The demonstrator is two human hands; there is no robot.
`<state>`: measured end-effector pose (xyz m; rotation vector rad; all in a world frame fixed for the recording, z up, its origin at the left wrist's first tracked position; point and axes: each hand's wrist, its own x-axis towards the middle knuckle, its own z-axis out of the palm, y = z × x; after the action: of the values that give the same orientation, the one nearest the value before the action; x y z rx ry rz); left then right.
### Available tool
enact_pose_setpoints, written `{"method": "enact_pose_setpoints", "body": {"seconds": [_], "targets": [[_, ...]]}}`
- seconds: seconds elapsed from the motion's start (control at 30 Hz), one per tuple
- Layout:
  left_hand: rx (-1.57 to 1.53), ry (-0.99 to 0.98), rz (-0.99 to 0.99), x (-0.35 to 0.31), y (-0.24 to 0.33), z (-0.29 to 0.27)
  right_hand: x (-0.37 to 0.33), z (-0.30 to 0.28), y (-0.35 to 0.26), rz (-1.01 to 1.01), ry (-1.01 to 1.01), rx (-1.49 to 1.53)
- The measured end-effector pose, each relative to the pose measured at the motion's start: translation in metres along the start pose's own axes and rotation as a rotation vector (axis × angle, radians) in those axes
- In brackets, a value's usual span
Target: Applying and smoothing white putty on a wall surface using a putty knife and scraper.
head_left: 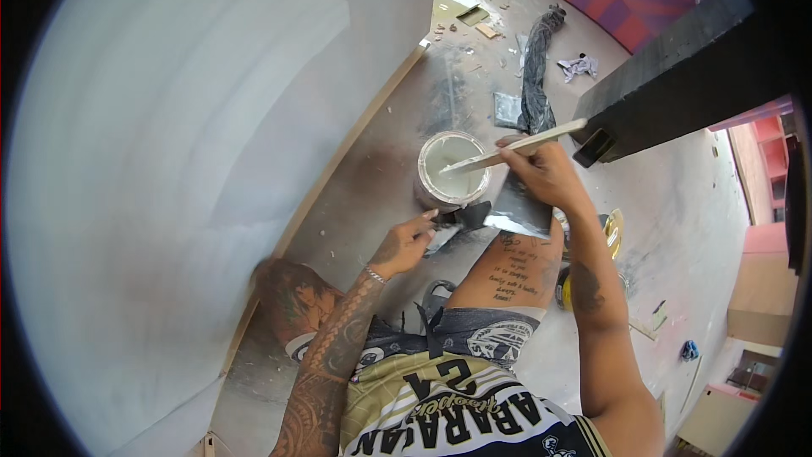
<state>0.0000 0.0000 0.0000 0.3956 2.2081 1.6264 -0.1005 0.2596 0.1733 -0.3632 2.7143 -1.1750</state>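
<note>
In front of me a round bucket (425, 190) stands on the floor with pale, creamy compound inside and smears on its rim. My right hand (545, 173) grips a flat, pale stick (482, 163), whose lower end reaches into the bucket's mouth. Below the same hand hangs a broad, dark metal scraper blade (522, 206) with white compound along its lower edge; it appears held there too. My left hand (406, 243) is beside the bucket's near side, fingers closed on a putty knife (442, 239) with a black handle part, partly hidden by the fingers.
A smooth pale wall panel (254, 76) with a wooden bottom edge rises close on my left. A black beam-like block (668, 76) juts in at the right. Beyond the bucket lie crumpled dark plastic (538, 68) and a rag (578, 68). A yellow-labelled can (565, 288) stands by my right leg.
</note>
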Motion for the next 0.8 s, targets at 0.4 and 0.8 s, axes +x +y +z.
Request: {"method": "enact_pose_setpoints", "body": {"seconds": [0.4, 0.8], "targets": [[-1.207, 0.314, -0.413, 0.064, 0.018, -0.013, -0.066, -0.081, -0.064, -0.1, 0.213, 0.219], [-0.996, 0.237, -0.546, 0.086, 0.04, -0.037, -0.118, -0.015, -0.086, -0.312, -0.251, -0.559]]}}
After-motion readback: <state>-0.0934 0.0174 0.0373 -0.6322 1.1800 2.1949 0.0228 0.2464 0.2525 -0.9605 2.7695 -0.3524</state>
